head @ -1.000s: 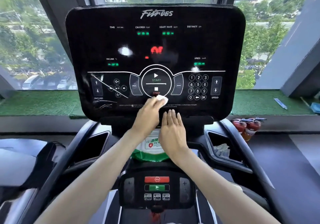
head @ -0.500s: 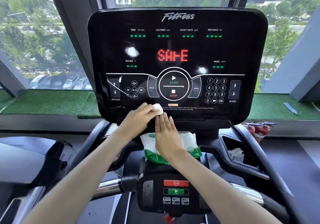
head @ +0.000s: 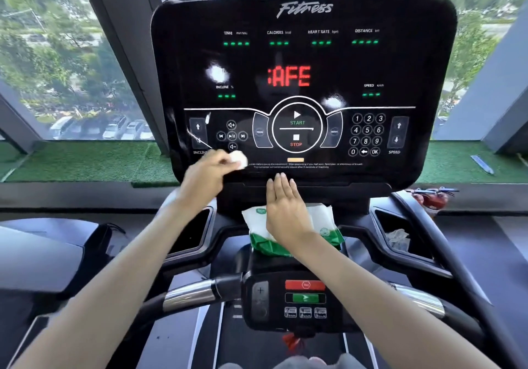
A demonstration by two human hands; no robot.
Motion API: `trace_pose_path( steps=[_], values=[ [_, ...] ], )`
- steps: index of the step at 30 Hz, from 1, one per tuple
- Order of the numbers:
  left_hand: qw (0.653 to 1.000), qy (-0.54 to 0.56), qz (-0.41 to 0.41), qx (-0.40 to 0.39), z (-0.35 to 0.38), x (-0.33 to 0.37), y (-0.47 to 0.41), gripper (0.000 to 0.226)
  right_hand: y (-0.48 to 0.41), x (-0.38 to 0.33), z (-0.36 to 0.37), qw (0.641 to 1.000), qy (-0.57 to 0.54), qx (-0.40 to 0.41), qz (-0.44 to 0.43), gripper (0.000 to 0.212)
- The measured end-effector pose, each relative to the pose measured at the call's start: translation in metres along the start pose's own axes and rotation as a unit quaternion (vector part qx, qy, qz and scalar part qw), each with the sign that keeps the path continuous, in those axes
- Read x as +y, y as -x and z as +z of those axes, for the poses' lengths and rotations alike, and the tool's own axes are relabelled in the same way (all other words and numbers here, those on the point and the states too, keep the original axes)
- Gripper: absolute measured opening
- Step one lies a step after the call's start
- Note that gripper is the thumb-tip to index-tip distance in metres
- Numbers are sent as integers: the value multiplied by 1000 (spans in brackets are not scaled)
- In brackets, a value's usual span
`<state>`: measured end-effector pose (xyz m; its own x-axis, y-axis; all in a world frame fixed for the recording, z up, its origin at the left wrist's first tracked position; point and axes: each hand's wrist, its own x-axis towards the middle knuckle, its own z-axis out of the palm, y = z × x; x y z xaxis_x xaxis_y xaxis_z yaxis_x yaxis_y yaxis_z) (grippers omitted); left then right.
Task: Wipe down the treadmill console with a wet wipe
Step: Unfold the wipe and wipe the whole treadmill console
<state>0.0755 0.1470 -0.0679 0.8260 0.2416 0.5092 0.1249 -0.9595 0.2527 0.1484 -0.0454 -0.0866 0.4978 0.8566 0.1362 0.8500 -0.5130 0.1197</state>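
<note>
The black treadmill console fills the upper middle, showing red letters and green dashes. My left hand grips a small bunched white wet wipe and presses it on the console's lower left, just under the media buttons. My right hand is flat with straight fingers, its fingertips resting on the console's bottom edge at the centre. A white and green wet wipe pack lies on the ledge under my right hand, partly hidden by it.
A lower control panel with red and green buttons sits between the chrome handlebars. Side pockets flank the console; the right pocket holds crumpled material. Red fire extinguishers lie by the window ledge at right.
My left hand has slid the wipe leftward along the console's lower edge, from under the stop button to under the media buttons. My right hand stays flat at the bottom edge.
</note>
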Motion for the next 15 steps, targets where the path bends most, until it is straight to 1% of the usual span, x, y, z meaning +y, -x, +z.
trace_pose_path(
  steps=[2,4,5,8,9,10,11,12,14,15],
  values=[
    [995,24,-61,75,-8,-26,12,44,0,-1,-2,1000,7,2,3,59],
    [990,32,-87,109,-2,-24,12,42,0,-4,-3,1000,13,-9,7,60],
    [992,33,-74,101,3,-13,8,44,-1,-6,-3,1000,4,-12,14,59],
    [999,36,20,-11,13,9,1,45,-4,-11,1,998,-34,40,42,60],
    [998,44,17,-33,7,7,-1,43,-5,-12,2,996,-51,54,44,62],
    [998,41,-2,-37,0,-2,-3,40,-7,-13,5,995,-64,70,32,64],
    [999,33,-23,-20,-8,-10,-6,39,-9,-14,5,994,-68,85,13,65],
    [998,26,-48,24,-17,-20,-9,38,-11,-17,2,994,-65,90,-9,66],
    [985,36,-118,123,-26,-32,-14,36,-17,-22,-7,994,-53,92,-41,66],
    [981,29,-135,134,-27,-31,-14,36,-20,-25,-8,994,-49,83,-44,66]
  ],
)
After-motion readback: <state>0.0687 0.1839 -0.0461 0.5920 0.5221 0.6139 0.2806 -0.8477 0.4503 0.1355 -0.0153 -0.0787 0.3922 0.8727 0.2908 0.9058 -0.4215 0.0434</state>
